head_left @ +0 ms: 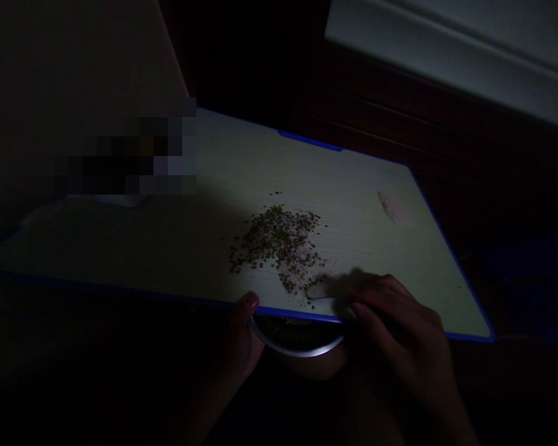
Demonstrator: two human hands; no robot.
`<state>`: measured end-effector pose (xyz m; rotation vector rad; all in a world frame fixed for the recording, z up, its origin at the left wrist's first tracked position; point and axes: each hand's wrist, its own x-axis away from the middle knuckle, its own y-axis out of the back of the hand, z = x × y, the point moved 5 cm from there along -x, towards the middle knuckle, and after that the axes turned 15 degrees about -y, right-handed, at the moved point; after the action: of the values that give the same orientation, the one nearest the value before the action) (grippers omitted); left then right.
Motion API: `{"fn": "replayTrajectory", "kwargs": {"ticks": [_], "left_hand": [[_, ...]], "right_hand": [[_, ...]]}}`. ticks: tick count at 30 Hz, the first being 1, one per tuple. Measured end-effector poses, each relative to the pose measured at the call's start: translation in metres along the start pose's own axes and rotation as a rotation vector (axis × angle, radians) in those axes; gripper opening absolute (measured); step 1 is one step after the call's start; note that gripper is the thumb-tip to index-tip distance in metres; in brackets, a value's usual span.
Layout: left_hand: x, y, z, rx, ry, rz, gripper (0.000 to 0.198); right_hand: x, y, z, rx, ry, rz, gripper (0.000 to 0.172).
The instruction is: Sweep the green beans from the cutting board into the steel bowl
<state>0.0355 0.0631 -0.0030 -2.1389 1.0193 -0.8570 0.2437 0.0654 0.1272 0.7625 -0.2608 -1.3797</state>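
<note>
A pile of dark green beans (275, 230) mixed with pale rice-like grains (302, 259) lies on a light board-like tabletop (353, 186) with a blue rim. Below its near edge is a metal bowl (302, 353), partly hidden, with some grains inside. My left hand (245, 337) grips the bowl at its left side, thumb up against the blue rim. At the pile's near right, my right hand (400, 322) is closed, thumb and fingers together. A small pale flat shape (323, 290) shows at its fingertips among the grains; the dim light hides what it is.
A smaller heap of pale grains (393, 207) lies toward the tabletop's right side. At the far left, a blurred-out patch (134, 152) covers part of the view. A pale ledge (446, 56) runs across the upper right. The surroundings are very dark.
</note>
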Motion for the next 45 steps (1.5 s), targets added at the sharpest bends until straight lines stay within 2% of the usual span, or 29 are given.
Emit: {"fn": "replayTrajectory", "kwargs": {"ticks": [5, 8, 12, 15, 23, 27, 37, 41, 45], "left_hand": [[0.0015, 0.0011, -0.0023, -0.004, -0.05, 0.004, 0.062], [0.0018, 0.0031, 0.0004, -0.019, -0.021, 0.009, 0.059], [0.0009, 0.0047, 0.0004, -0.043, -0.04, -0.001, 0.063], [0.0019, 0.004, 0.0021, -0.073, 0.013, -0.023, 0.061], [0.0009, 0.003, 0.0017, -0.056, -0.003, -0.025, 0.053], [0.0008, 0.0044, 0.0012, -0.035, -0.024, -0.028, 0.06], [0.0011, 0.0021, -0.0005, -0.056, 0.003, -0.027, 0.055], [0.0019, 0.0015, -0.0012, -0.067, 0.005, -0.066, 0.061], [0.0015, -0.0006, -0.0003, -0.078, 0.026, -0.048, 0.051]], "right_hand": [[-0.0001, 0.0008, -0.002, 0.023, -0.029, -0.019, 0.026], [-0.0011, 0.002, -0.0026, 0.022, -0.059, -0.04, 0.025], [-0.0013, -0.0007, -0.0004, 0.0, -0.025, 0.017, 0.03], [-0.0004, -0.0022, -0.0002, -0.001, -0.006, 0.046, 0.031], [0.0015, 0.0007, -0.0017, -0.027, -0.012, 0.006, 0.03], [0.0009, 0.0002, -0.0007, -0.02, -0.026, 0.024, 0.029], [0.0014, 0.0013, -0.001, -0.038, 0.006, 0.023, 0.029], [0.0013, -0.0004, 0.0, -0.004, 0.026, 0.021, 0.032], [0.0009, 0.0, -0.0007, -0.022, 0.02, 0.025, 0.033]]}}
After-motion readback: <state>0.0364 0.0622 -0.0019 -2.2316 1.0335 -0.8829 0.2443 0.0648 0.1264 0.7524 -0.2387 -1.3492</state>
